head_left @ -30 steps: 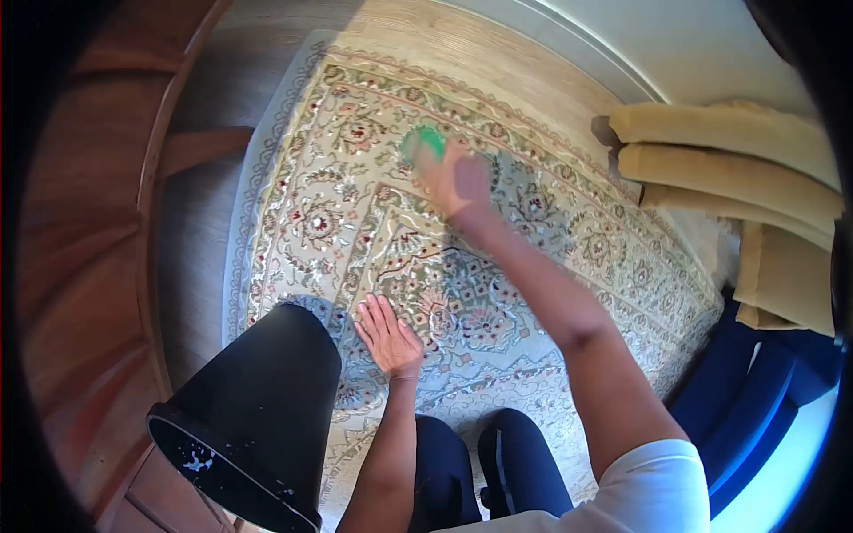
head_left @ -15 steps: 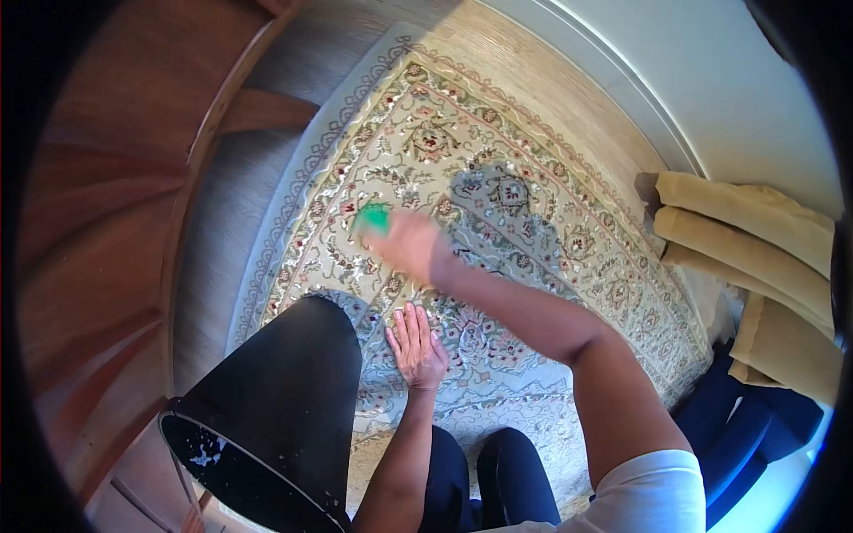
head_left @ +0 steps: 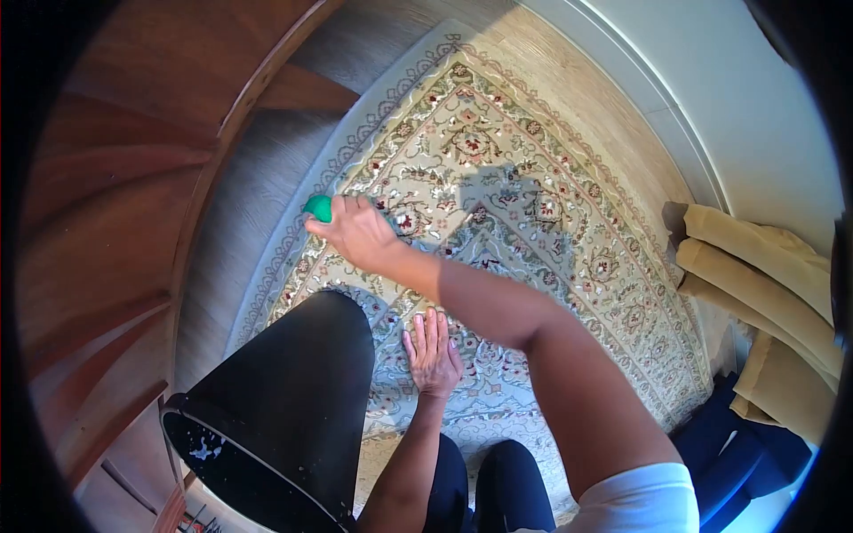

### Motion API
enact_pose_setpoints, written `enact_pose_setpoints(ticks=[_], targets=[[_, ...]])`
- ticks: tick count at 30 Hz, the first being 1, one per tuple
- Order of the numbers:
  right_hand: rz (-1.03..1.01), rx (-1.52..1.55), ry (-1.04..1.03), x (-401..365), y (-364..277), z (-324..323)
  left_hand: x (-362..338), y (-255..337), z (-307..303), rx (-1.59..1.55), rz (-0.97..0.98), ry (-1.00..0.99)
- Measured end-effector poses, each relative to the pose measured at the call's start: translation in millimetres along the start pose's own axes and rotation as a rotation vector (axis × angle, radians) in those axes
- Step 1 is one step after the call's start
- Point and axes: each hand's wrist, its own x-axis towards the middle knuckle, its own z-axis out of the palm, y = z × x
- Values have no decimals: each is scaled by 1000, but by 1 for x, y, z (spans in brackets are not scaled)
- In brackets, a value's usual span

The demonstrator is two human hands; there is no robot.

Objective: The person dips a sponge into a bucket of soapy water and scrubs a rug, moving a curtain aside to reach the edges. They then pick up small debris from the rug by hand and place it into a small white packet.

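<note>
A patterned beige rug (head_left: pixel 613 329) lies under both hands. My right hand (head_left: pixel 360 235) is closed around a small, rounded green object (head_left: pixel 319 209) at the rug's left border; its underside is hidden, so its exact kind cannot be told. Flat on the rug, with fingers stretched out, my left hand (head_left: pixel 433 360) holds nothing. To the left of that hand is a black bucket-like container (head_left: pixel 275 391), tapered, with white flecks inside its rim.
Dark reddish-brown wooden furniture (head_left: pixel 142 160) runs along the left side. Tan folded cushions (head_left: pixel 755 249) stand at the right, beside dark blue items (head_left: pixel 737 444). A white wall (head_left: pixel 755 107) borders the floor at the upper right.
My right hand has moved left across the rug with the green object, reaching the border. My left hand stays flat on the rug. The whole view has shifted slightly.
</note>
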Motion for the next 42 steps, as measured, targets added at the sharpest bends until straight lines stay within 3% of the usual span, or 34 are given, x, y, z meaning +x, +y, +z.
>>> enact_pose_setpoints(ticks=[1,3,4,6,7,9,10,12,14,15,16,17,18,19,20,22,23,24,25,26,28,30,31,32,33,34,36,37,38,39,40,41,42], targets=[[-3,4,5,10,20,-5,2,1,0,6,-3,4],[57,-155,-369,36,76,-17,2,1,-3,-10,-2,-1],[53,-149,-370,37,75,-16,1,1,-4,-8,-9,-2],[399,-201,-118,43,70,-16,2,1,-4,-17,-12,-16],[528,-171,-235,46,43,-9,2,2,-4,-22,-13,-5],[342,-148,-454,46,-12,15,0,-7,6,-68,1,15],[339,-141,-457,43,-17,23,-7,-9,10,-120,18,26],[102,-31,-365,44,-14,27,-5,-4,7,-71,4,-16],[124,-147,-494,50,36,-4,3,1,-7,-67,4,24],[155,-180,-365,47,74,-30,2,1,-6,-71,-6,7],[273,-245,-374,43,129,-26,2,0,-5,-74,-10,9],[735,160,-306,46,157,-75,2,-2,-3,-80,3,16],[812,-126,-349,44,190,-102,1,-2,-3,-89,10,20],[834,-437,-133,36,208,-116,0,-2,-3,-80,-4,-10],[832,-438,-134,29,212,-105,1,-2,-4,-82,-5,-10],[853,-188,-192,28,183,-94,1,0,-5,-73,-7,-9],[691,-55,-161,16,156,-70,1,1,-6,-76,-5,-11],[1187,137,-413,26,99,-68,2,0,-6,-74,4,16],[396,-435,-466,-13,56,-39,2,-1,-6,-73,13,38],[446,-16,-613,-27,23,-34,2,-2,-7,-73,17,34],[77,66,-532,-67,-2,-53,3,-1,-8,-84,28,45],[506,84,-793,-69,54,-61,4,1,-11,-81,40,34],[461,-229,-892,-75,106,-82,6,2,-10,-72,30,43],[470,-302,-497,-68,132,-124,3,2,-9,-62,15,48],[760,-265,-503,-52,166,-156,2,1,-8,-56,14,33],[766,-268,-501,-57,172,-156,1,0,-7,-56,21,31],[826,-424,-122,-76,177,-150,1,2,-6,-52,12,39],[781,-142,-37,-107,166,-119,1,2,-7,-44,9,24],[632,-191,-486,-113,111,-130,0,3,-6,-48,17,23],[374,-360,-253,-140,77,-100,1,2,-5,-37,21,30],[585,-121,-658,-119,19,-141,1,2,-3,-25,25,34],[594,-125,-655,-131,18,-143,0,0,-1,-19,37,42],[363,-67,-703,-151,22,-143,-1,1,-2,-22,50,37]])
